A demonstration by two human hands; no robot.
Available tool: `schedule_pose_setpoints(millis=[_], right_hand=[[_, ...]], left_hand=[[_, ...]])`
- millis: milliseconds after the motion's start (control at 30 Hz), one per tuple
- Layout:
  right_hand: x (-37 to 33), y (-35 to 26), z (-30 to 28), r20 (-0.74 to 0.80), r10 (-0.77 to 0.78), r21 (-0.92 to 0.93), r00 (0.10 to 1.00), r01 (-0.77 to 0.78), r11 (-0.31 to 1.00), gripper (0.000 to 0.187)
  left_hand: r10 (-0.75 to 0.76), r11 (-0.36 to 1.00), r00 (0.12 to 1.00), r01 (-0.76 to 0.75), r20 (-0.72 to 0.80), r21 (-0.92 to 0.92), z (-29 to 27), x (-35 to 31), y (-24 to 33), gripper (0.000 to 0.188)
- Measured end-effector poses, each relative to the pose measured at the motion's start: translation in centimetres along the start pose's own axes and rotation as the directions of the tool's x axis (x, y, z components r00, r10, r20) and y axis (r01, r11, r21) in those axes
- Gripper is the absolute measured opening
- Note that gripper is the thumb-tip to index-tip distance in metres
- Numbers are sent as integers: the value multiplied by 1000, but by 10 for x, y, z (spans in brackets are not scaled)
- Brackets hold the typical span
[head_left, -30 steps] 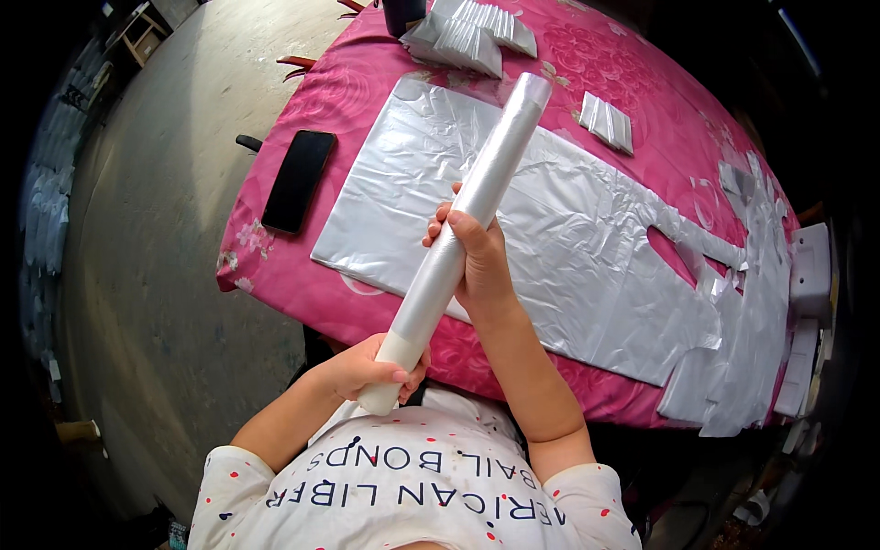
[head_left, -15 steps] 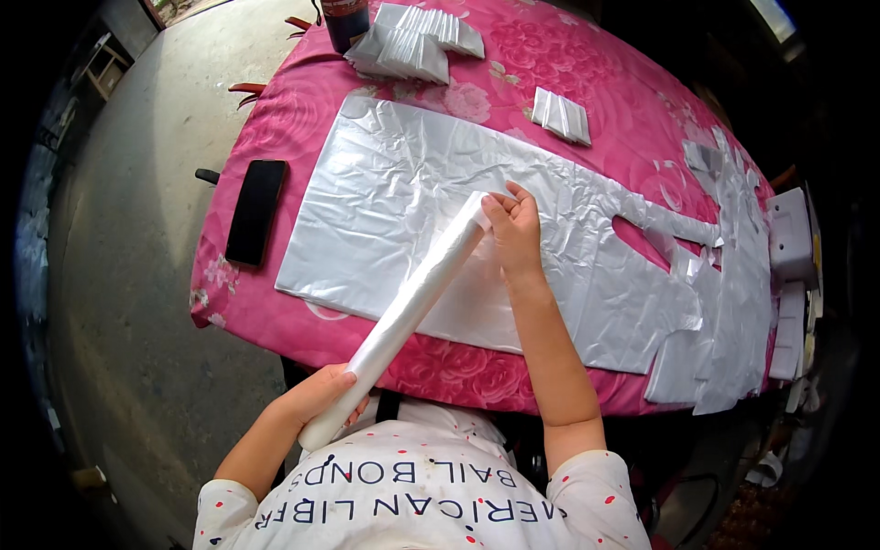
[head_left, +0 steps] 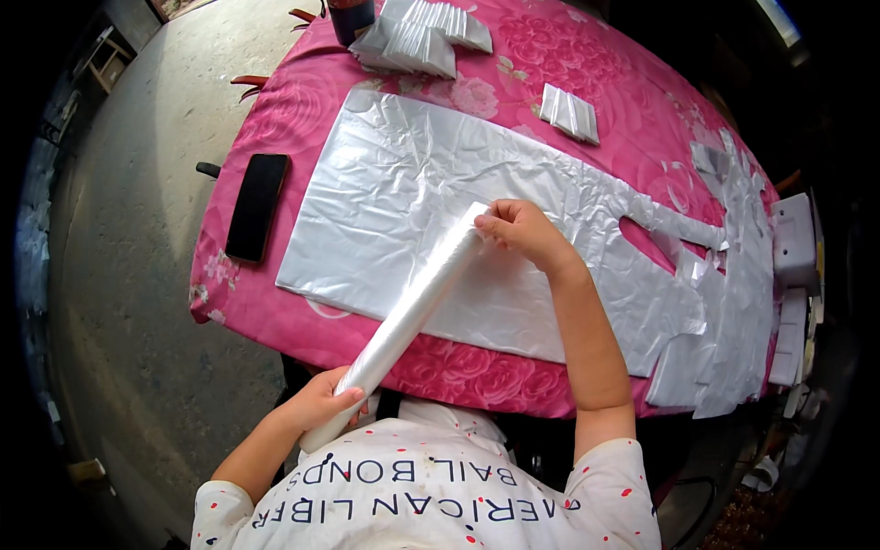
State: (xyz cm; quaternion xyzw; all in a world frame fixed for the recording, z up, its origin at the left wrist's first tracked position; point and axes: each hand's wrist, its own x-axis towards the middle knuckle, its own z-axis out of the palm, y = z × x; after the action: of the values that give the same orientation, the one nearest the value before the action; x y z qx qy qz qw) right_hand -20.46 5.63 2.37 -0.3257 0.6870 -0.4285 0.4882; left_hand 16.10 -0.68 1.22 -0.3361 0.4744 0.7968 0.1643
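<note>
A long, glossy white plastic roll (head_left: 410, 312) slants from my waist up over the table. My left hand (head_left: 328, 403) wraps round its lower end, close to my shirt. At the upper end my right hand (head_left: 518, 231) pinches the roll's edge between thumb and fingers. Beneath lies a flat stack of whitish plastic carrier bags (head_left: 367, 183), crinkled, with handle cut-outs toward the right. Loose bag ends (head_left: 733, 312) spread at the stack's right side.
A pink floral cloth (head_left: 477, 371) covers the table. A black phone (head_left: 258, 207) lies at the left edge. Folded plastic packets (head_left: 417, 41) stand by a dark cup (head_left: 350, 18) at the back; a smaller packet pile (head_left: 569, 114) sits right of them. White boxes (head_left: 794, 240) are at the far right.
My right hand has turned and shifted slightly right and down, its fingers now bent over the roll's upper end. My left hand keeps its hold on the lower end.
</note>
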Motion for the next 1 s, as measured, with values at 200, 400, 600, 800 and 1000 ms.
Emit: schedule_pose_setpoints(millis=[200, 400, 600, 800, 1000], right_hand=[[-3, 6, -8, -56, -23, 29, 998, 24, 999, 16], [-8, 40, -95, -508, -174, -235, 843, 59, 970, 16], [-33, 74, -165, -703, -149, -203, 695, 5, 979, 20], [-5, 53, -127, -554, -294, -262, 779, 172, 949, 21], [18, 28, -79, -405, -259, -263, 877, 160, 951, 19]], left_hand=[[-11, 1000, 1000, 11, 5, 16, -1, -3, 1, 45], [-150, 988, 983, 145, 110, 51, -17, -21, 0, 45], [-231, 944, 942, 156, 244, 290, -58, -35, -9, 53], [-9, 560, 960, -228, 282, 796, -26, 12, 92, 50], [639, -204, 669, -329, 380, 922, 32, 85, 135, 46]])
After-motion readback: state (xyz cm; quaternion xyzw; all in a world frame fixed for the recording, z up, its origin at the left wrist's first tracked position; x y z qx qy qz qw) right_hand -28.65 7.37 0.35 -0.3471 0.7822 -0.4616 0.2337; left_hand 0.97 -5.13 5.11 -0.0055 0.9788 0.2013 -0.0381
